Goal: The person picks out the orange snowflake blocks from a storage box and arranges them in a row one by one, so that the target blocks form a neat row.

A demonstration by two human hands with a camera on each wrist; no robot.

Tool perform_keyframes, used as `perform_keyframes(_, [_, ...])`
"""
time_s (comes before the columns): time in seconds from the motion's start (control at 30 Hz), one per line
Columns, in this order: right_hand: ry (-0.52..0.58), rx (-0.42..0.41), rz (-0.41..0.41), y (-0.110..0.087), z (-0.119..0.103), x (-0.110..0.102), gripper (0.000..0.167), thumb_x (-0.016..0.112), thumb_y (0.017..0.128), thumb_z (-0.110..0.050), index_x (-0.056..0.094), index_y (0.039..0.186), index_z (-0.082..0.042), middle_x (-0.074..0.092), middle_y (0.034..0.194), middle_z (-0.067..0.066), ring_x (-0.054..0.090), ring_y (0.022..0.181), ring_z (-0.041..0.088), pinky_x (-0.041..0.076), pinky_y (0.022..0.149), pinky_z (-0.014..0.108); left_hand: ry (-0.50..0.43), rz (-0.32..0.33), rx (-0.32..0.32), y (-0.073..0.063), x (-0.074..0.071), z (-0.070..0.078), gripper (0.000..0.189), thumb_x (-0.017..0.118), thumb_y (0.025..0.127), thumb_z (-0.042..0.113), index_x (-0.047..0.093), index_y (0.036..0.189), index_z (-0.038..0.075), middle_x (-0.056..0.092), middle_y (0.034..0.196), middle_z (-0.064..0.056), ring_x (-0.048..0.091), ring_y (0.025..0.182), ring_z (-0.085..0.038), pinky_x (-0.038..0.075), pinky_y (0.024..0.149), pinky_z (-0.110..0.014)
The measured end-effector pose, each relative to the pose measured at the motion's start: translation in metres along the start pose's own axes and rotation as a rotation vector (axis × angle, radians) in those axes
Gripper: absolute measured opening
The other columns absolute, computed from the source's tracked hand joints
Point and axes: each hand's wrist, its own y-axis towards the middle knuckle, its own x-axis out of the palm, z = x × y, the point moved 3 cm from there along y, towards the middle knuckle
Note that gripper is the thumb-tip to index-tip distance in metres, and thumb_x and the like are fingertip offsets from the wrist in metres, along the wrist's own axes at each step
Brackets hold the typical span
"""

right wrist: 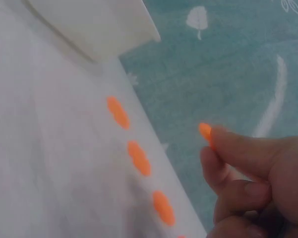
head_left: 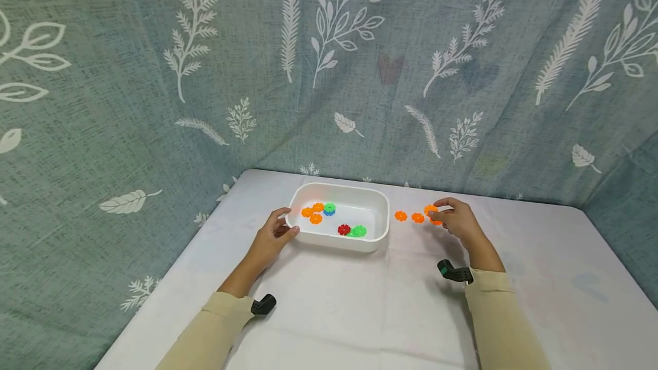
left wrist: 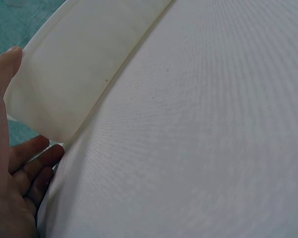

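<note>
A white plastic tray [head_left: 336,242] holds several small notched flower-shaped discs: orange discs [head_left: 316,218], green discs [head_left: 360,231], a red disc [head_left: 344,230] and a blue disc [head_left: 329,213] partly covered by a green one. My left hand [head_left: 272,238] grips the tray's left end; in the left wrist view, the thumb [left wrist: 12,59] is at the rim and the other fingers [left wrist: 39,163] are at the bottom corner. Beyond the right end, my right hand [head_left: 460,221] pinches an orange disc [right wrist: 205,130] between thumb and finger, raised over the table.
Loose orange discs [head_left: 401,216] lie in a row right of the tray, reaching under my right hand. A white cloth covers the table [head_left: 360,307]. Behind and to the left hangs a grey-green curtain [head_left: 380,113] with white leaf prints.
</note>
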Motion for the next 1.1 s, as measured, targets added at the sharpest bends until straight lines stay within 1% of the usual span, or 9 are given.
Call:
perform_keyframes(0.1, [-0.016, 0.002, 0.004, 0.001, 0.007, -0.008, 0.045, 0.069, 0.092, -0.022, 0.052, 0.129, -0.005, 0.066, 0.103, 0.010, 0.051, 0.084, 0.028, 0.044, 0.069, 0.036, -0.006, 0.006, 0.000, 0.000, 0.000, 0.000, 0.057, 0.066, 0.093, 0.039, 0.039, 0.141, 0.031, 0.053, 0.138, -0.013, 0.055, 0.112, -0.028, 0.044, 0.095, -0.048])
perform_keyframes(0.33, [-0.075, 0.007, 0.048, 0.000, 0.019, -0.024, 0.042, 0.068, 0.092, -0.022, 0.054, 0.129, -0.006, 0.068, 0.100, 0.008, 0.054, 0.084, 0.028, 0.045, 0.066, 0.034, 0.009, 0.010, 0.004, 0.001, 0.001, -0.001, 0.058, 0.066, 0.093, 0.039, 0.038, 0.143, 0.030, 0.053, 0.138, -0.014, 0.055, 0.112, -0.027, 0.044, 0.095, -0.048])
perform_keyframes(0.47, [-0.063, 0.020, 0.055, -0.001, 0.025, -0.030, 0.043, 0.069, 0.091, -0.020, 0.054, 0.129, -0.004, 0.068, 0.098, 0.007, 0.055, 0.082, 0.026, 0.046, 0.066, 0.034, 0.009, 0.014, 0.003, 0.001, 0.001, -0.001, 0.058, 0.066, 0.092, 0.041, 0.039, 0.142, 0.030, 0.054, 0.137, -0.013, 0.055, 0.112, -0.027, 0.044, 0.095, -0.048])
perform_keyframes(0.57, [-0.066, 0.036, 0.061, -0.002, 0.032, -0.034, 0.045, 0.071, 0.090, -0.020, 0.055, 0.128, -0.003, 0.068, 0.100, 0.008, 0.056, 0.084, 0.025, 0.047, 0.067, 0.033, 0.012, 0.016, 0.003, 0.000, 0.001, -0.002, 0.058, 0.066, 0.092, 0.041, 0.038, 0.142, 0.030, 0.054, 0.137, -0.013, 0.055, 0.112, -0.027, 0.044, 0.095, -0.049])
perform_keyframes(0.8, [-0.103, 0.063, 0.088, -0.002, 0.045, -0.044, 0.044, 0.070, 0.089, -0.017, 0.055, 0.128, -0.002, 0.063, 0.113, 0.018, 0.055, 0.087, 0.025, 0.047, 0.067, 0.029, 0.011, 0.012, 0.011, 0.000, 0.001, -0.003, 0.058, 0.066, 0.093, 0.038, 0.038, 0.143, 0.029, 0.056, 0.134, -0.012, 0.055, 0.111, -0.026, 0.044, 0.095, -0.049])
perform_keyframes(0.93, [-0.108, 0.076, 0.093, 0.000, 0.049, -0.049, 0.046, 0.070, 0.089, -0.018, 0.055, 0.129, -0.002, 0.062, 0.112, 0.018, 0.054, 0.086, 0.026, 0.046, 0.066, 0.029, 0.008, 0.016, 0.017, 0.000, 0.001, -0.002, 0.057, 0.066, 0.093, 0.039, 0.039, 0.142, 0.029, 0.058, 0.132, -0.010, 0.055, 0.109, -0.026, 0.044, 0.094, -0.048])
perform_keyframes(1.1, [-0.126, 0.068, 0.106, 0.002, 0.055, -0.055, 0.046, 0.070, 0.089, -0.017, 0.056, 0.129, 0.000, 0.061, 0.113, 0.019, 0.053, 0.084, 0.026, 0.045, 0.065, 0.032, 0.010, 0.014, 0.023, 0.001, 0.001, -0.002, 0.058, 0.066, 0.093, 0.040, 0.038, 0.143, 0.027, 0.058, 0.132, -0.010, 0.055, 0.108, -0.025, 0.044, 0.093, -0.047])
